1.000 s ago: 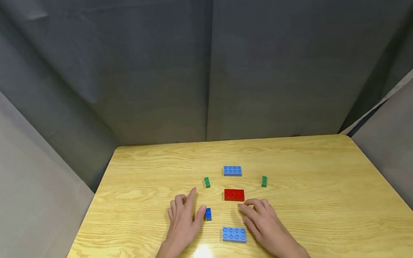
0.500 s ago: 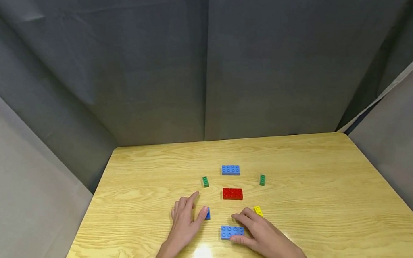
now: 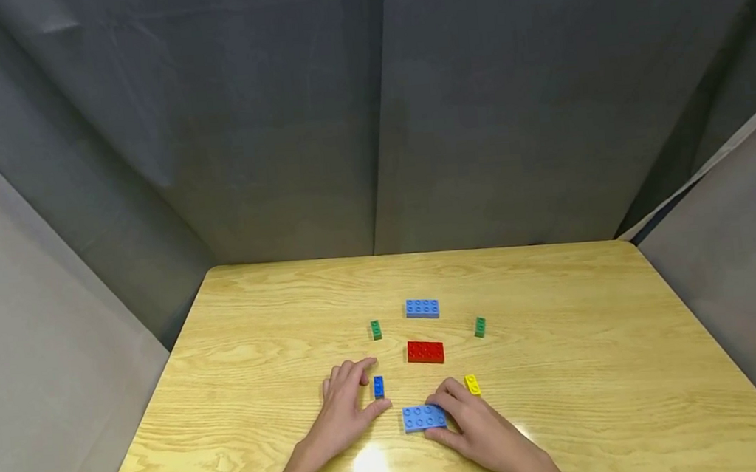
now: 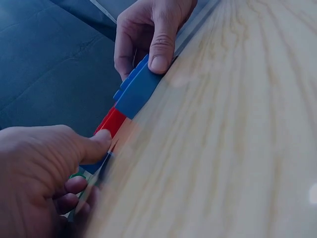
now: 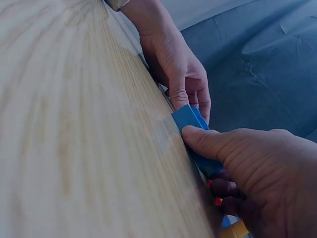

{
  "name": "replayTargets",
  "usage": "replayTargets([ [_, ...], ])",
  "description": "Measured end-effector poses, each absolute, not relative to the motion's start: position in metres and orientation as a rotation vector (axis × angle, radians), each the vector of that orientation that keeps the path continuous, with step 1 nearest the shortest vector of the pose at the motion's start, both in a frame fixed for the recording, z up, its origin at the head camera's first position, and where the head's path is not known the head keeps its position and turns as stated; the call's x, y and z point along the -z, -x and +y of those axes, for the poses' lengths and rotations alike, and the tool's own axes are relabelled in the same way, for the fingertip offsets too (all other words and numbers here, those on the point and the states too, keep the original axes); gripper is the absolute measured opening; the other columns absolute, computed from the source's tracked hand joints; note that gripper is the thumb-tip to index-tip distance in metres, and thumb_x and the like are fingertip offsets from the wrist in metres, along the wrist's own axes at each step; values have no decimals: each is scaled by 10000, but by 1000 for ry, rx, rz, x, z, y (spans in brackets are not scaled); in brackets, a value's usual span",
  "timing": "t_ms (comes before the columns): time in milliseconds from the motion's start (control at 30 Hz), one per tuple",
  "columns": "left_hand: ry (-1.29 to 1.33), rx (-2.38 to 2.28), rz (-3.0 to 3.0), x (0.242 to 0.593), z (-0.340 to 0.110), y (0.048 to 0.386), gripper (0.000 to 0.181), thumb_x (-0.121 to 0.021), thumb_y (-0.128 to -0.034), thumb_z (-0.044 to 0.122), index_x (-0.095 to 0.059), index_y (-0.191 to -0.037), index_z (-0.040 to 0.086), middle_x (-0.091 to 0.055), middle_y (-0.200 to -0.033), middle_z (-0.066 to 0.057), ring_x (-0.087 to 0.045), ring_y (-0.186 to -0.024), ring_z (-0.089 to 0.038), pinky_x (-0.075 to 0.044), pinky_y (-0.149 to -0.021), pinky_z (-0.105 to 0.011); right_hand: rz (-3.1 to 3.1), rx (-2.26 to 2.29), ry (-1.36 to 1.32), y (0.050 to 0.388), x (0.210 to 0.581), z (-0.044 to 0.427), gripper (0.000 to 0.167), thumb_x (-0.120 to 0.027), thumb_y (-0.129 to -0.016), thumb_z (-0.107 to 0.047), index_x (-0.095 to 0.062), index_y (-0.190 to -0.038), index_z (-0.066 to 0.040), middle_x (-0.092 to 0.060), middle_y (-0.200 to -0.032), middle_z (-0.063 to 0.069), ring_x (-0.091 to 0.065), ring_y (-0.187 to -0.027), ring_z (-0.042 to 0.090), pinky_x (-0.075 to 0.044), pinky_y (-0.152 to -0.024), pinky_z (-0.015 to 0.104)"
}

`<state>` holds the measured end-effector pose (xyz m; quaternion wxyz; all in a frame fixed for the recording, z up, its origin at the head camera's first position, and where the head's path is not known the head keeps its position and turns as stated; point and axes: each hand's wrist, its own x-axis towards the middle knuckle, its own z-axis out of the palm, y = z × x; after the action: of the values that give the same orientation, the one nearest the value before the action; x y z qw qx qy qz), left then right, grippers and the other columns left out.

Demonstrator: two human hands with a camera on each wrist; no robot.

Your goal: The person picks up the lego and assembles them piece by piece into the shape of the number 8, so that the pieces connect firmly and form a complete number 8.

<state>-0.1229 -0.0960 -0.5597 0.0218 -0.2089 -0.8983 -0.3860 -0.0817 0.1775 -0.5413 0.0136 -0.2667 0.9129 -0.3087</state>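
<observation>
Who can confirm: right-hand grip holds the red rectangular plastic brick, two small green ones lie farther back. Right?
Wrong brick: the right-hand grip holds the nearer light-blue rectangular plastic brick, not the red one, as the head view shows. The rest stands.

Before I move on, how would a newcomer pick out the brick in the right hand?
On the wooden table, find the right hand. It pinches one end of a light blue brick with two rows of studs. The matching brick lies farthest back; this one is nearest the camera, and gripped.
</observation>
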Motion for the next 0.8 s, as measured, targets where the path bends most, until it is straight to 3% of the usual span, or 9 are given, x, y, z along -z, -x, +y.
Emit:
replayTargets([
  [300,634,1205,-2776,559,-95,124,431,-835,-901,277,-692,-1296,185,-556,-1071,60,-437,-1013,-95,-288,-857,-352,2843,965,755,85,548,174,352,-733,-964,-467,-707,-1195,-202,-525,-1113,-138,-520,-906,12,-527,-808,247],
  [633,646,1170,-2774,562,-98,124,488,-845,-889,293,-666,-1325,164,-557,-1066,59,-432,-1001,-92,-293,-853,-346,2880,1026,770,86,553,174,334,-741,-958,-462,-696,-1181,-218,-525,-1101,-151,-526,-904,10,-525,-810,255],
  [800,678,1161,-2769,563,-99,125,421,-821,-909,308,-694,-1287,172,-557,-1079,63,-429,-1001,-93,-285,-854,-350,2860,1059,745,87,552,175,407,-747,-952,-479,-681,-1232,-191,-518,-1122,-154,-529,-933,15,-527,-838,274],
])
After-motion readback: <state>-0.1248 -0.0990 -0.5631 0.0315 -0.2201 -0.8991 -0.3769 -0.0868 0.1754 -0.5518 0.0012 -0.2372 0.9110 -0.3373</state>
